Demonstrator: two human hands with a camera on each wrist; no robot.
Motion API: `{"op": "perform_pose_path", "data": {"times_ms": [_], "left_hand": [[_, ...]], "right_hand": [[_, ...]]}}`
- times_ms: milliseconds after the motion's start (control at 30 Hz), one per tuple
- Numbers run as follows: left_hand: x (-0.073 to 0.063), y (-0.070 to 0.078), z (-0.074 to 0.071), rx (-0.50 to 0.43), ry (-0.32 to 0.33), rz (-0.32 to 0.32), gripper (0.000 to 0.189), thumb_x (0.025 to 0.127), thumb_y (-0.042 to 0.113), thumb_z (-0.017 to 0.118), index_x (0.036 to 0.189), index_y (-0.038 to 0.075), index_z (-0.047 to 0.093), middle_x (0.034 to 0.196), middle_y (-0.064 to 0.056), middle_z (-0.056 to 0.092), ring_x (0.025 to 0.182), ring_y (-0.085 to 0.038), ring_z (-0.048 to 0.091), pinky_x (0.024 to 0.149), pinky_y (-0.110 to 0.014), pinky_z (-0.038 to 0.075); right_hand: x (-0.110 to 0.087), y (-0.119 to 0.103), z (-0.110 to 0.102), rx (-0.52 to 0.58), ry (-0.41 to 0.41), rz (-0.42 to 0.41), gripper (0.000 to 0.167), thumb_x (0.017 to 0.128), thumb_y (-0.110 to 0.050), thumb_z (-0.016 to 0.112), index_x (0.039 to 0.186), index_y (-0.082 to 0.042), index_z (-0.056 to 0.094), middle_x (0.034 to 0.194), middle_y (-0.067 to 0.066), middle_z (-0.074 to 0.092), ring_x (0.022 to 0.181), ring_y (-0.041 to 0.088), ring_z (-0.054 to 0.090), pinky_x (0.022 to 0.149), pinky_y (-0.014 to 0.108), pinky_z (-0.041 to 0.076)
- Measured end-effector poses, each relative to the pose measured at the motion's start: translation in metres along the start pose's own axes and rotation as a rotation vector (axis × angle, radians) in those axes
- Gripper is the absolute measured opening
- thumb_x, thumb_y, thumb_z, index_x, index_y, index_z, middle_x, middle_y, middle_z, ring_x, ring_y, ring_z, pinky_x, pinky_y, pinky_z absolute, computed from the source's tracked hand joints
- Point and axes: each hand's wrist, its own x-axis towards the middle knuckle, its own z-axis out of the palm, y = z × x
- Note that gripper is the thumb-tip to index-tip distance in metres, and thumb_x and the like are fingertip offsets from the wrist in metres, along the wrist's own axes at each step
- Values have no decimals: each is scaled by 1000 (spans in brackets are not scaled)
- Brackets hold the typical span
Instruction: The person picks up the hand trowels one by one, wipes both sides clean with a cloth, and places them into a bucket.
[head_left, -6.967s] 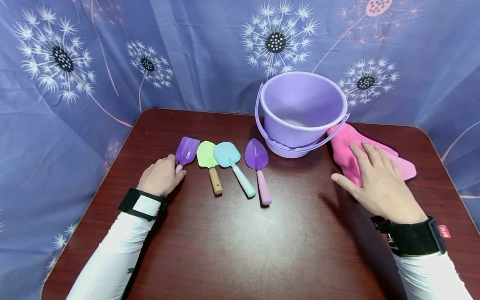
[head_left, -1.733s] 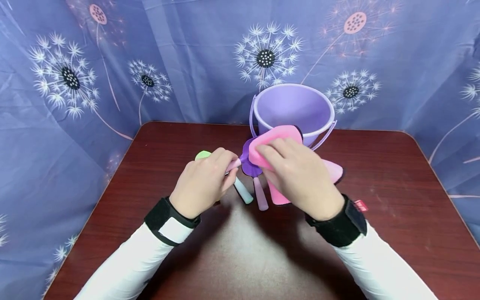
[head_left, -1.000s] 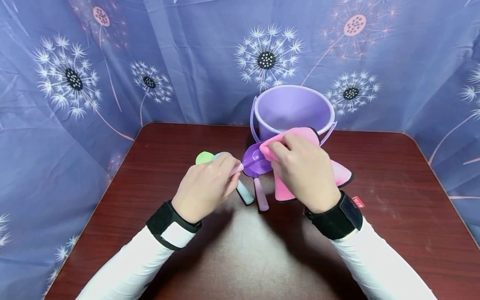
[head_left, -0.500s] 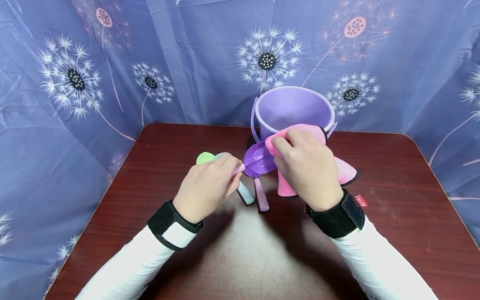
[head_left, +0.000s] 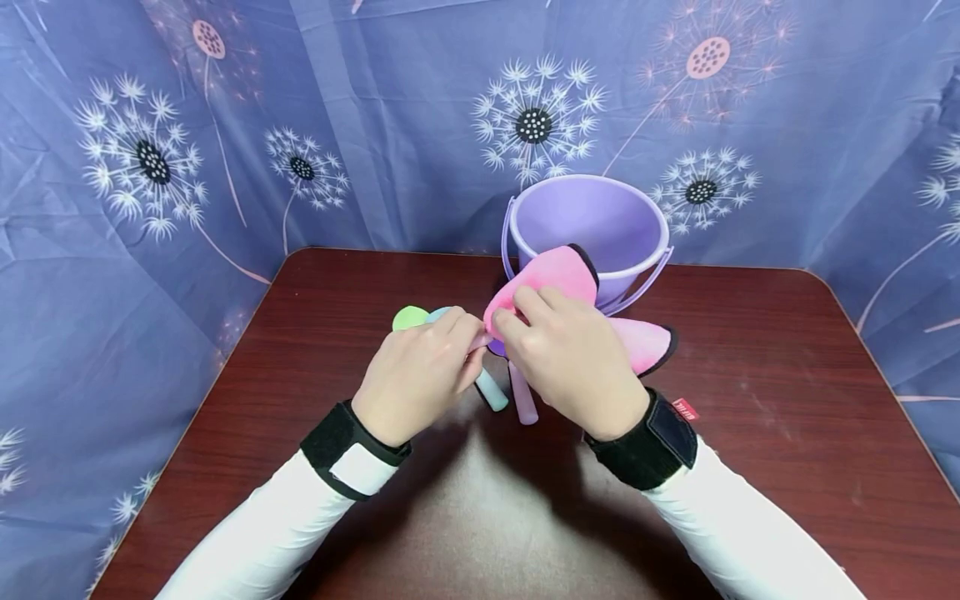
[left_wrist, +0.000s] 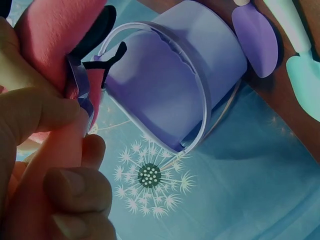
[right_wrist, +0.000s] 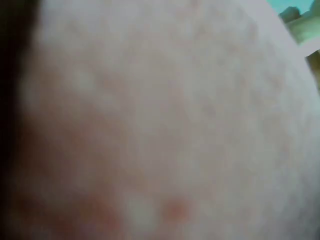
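Note:
My left hand (head_left: 416, 371) grips the pink handle of a small purple toy shovel (left_wrist: 55, 155), lifted above the table. My right hand (head_left: 573, 358) holds a pink cloth (head_left: 558, 275) with dark edges, folded over the shovel's blade close to the handle. Only a strip of purple blade (left_wrist: 82, 87) shows beside the cloth in the left wrist view. Below the hands lies a purple trowel with a pink handle (head_left: 523, 396), its blade mostly covered. A teal shovel (head_left: 492, 390) and a green shovel (head_left: 410, 317) lie partly behind my left hand. The right wrist view is a pale blur.
A purple bucket (head_left: 615, 287) with its handle hanging down stands just behind the cloth, near the table's back edge. The dark red wooden table (head_left: 772, 467) backs onto a blue dandelion-print curtain (head_left: 420, 125).
Seven seconds ago the cloth lay right of the bucket and the shovel on the left; both are now lifted together. In the last half second my right hand slid the cloth left, covering the blade.

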Motion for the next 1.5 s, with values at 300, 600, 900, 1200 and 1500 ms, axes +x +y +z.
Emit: {"op": "perform_pose_path", "data": {"times_ms": [300,600,900,1200,1500], "left_hand": [[-2,-3,1,-16,18,-4,14,99,19,72,97,7,65,82,-3,60,53,-16,50,46,-34,49],[-2,-2,-1,-24,10,-5,15,99,19,73,97,7,66,83,-2,61,55,-14,50,47,-33,50],[-1,-3,0,-26,15,0,12,101,18,69,97,7,66,83,-2,61,57,-14,52,48,-34,49],[1,-2,3,4,11,-4,14,102,18,68,95,7,65,79,-3,57,55,-15,49,46,-33,48],[3,-1,6,23,-1,10,15,102,18,69,94,5,65,75,-5,54,51,-16,47,44,-33,47]], "right_hand": [[-14,7,-6,-26,-13,66,12,83,0,75,81,-6,64,79,9,52,65,27,50,51,38,45],[-30,29,-17,-51,2,152,17,78,2,78,84,-8,66,78,7,48,63,28,50,44,39,40],[-35,37,-22,-65,-5,179,19,79,2,78,82,-9,64,77,6,42,65,27,47,44,38,36],[-31,25,-12,-58,-18,108,14,84,0,75,81,-10,66,80,8,50,64,27,47,45,37,42],[-22,3,3,-16,-29,29,12,89,-1,69,81,-6,62,79,9,51,65,25,47,54,34,43]]}}
